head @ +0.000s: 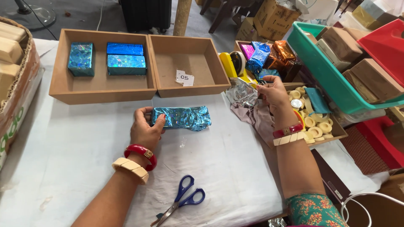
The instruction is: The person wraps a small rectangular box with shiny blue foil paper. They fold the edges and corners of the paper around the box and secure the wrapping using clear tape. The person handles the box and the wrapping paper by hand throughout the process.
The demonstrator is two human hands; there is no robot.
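My left hand (145, 126) grips the left end of a small block half-wrapped in shiny blue foil (183, 117), which lies on the white cloth. Its right end is loosely crumpled. My right hand (274, 91) reaches to the right and pinches a crumpled sheet of silver foil (243, 94) beside a yellow tape dispenser (231, 64). Both wrists wear red and cream bangles.
Two shallow brown trays (101, 90) stand behind: the left holds three blue-wrapped blocks (125, 64), the right a paper slip (184, 77). Blue-handled scissors (182, 200) lie near the front edge. At right are coloured foil rolls (269, 54), a box of cream rings (313, 122) and a green crate (324, 67).
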